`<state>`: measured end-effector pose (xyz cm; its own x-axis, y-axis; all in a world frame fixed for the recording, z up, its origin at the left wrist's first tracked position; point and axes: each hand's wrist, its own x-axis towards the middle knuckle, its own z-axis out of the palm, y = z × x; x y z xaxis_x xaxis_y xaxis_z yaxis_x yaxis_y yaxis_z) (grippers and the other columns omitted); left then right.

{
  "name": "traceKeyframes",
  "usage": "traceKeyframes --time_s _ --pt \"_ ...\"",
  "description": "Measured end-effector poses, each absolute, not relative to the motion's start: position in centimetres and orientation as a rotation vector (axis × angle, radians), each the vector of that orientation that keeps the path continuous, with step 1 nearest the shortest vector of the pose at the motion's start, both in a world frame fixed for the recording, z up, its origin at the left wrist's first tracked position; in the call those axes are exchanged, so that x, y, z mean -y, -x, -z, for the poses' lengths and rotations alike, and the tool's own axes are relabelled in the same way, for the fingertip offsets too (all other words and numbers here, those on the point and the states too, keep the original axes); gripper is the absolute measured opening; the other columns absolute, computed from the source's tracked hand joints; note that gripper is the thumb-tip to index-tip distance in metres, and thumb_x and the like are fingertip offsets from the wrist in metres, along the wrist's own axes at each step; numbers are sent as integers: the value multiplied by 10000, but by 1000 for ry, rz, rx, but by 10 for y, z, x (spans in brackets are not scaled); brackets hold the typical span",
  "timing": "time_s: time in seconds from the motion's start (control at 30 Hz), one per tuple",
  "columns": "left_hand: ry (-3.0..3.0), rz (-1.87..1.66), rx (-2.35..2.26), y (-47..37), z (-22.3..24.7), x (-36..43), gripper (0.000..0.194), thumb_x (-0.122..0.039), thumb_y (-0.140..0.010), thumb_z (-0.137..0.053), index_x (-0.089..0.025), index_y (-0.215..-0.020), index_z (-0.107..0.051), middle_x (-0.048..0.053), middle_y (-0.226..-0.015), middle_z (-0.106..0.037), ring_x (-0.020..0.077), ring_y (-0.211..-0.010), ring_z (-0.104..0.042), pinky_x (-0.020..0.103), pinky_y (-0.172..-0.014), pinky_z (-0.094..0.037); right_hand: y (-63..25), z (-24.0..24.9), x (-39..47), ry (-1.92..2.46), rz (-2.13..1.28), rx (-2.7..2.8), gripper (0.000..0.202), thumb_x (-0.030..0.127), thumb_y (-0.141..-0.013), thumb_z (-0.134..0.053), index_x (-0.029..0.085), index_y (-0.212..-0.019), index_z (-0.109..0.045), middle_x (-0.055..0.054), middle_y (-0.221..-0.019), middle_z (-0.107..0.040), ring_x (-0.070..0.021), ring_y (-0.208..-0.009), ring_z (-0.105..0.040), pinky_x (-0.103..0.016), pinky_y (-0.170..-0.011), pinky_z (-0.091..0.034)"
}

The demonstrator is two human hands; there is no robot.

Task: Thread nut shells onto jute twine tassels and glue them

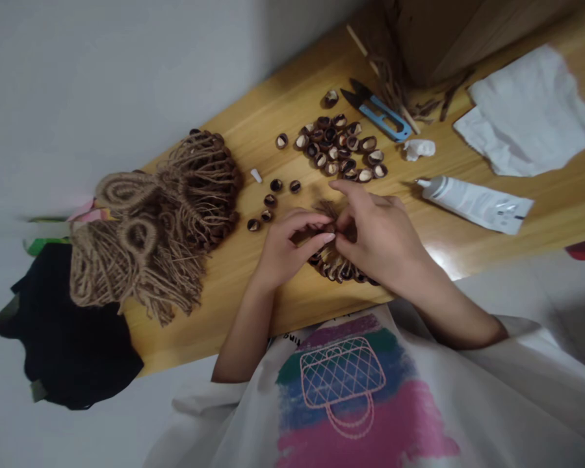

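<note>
My left hand (290, 247) is closed in a pinch, thumb and forefinger meeting at a small brown bit of the twine-and-shell piece (344, 270). My right hand (380, 237) pinches at the same spot from the other side, its index finger raised. Frayed twine ends (325, 209) show just beyond the fingertips. The piece, edged with dark half nut shells, lies on the table under both hands, and my right hand covers much of it. What exactly sits between the fingertips is partly hidden.
Halved nut shells (341, 146) lie heaped beyond my hands, with several strays nearer the left. Around them are blue thread snips (383, 117), a glue tube (478, 203), crumpled tissue (419, 149), white cloths (536, 114), shell-edged twine bundles (175, 208) and black fabric (78, 331).
</note>
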<state>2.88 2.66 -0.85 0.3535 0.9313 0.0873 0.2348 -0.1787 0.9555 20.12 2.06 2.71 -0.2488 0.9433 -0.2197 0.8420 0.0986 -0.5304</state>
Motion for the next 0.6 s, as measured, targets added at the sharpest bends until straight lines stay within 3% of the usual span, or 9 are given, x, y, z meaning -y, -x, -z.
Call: traceKeyframes --time_s 0.3,0.6 --pt "-1666 -888 -1069 -29 8 -27 164 -257 -803 -753 -210 -957 -723 32 -900 -725 143 -839 -661 261 -716 -505 -204 -23 -20 1744 -790 2213 680 167 -773 -544 160 -1421 -337 -64 -931 -635 -216 -913 -594 -382 -890 -426" --pt "-1657 -886 -1077 -29 8 -26 158 -262 -804 -752 -201 -947 -723 39 -917 -733 147 -849 -665 266 -730 -514 -200 -28 -21 1818 -855 2198 714 139 -765 -584 164 -1433 -336 -73 -979 -637 -233 -952 -599 -421 -924 -424"
